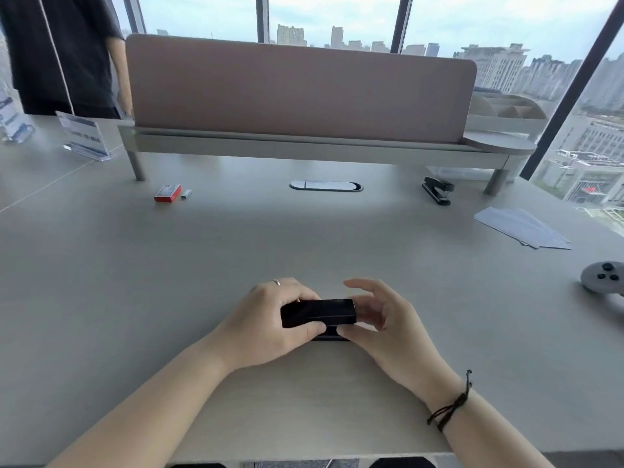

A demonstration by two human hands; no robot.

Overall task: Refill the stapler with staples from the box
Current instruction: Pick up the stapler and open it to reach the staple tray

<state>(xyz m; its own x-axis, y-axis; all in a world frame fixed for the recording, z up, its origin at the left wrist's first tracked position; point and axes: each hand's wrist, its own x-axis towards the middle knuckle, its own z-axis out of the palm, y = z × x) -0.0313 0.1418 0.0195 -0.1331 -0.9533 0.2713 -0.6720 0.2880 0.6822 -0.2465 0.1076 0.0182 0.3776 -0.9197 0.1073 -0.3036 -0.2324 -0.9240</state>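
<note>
A small black stapler point(320, 312) sits low over the desk near its front edge, held between both hands. My left hand point(266, 322) wraps its left end, thumb in front and fingers behind. My right hand point(381, 319) pinches its right end with thumb and bent fingers, while the forefinger is raised. The red staple box point(167, 192) lies far back on the left, with a small grey strip of staples point(186, 194) just to its right. I cannot tell if the stapler is open.
A second, larger black stapler point(438, 190) stands at the back right under the raised shelf point(304, 146). White papers point(521, 227) and a grey controller point(602, 276) lie at the right. A person point(64, 52) stands at the far left behind acrylic signs point(86, 136).
</note>
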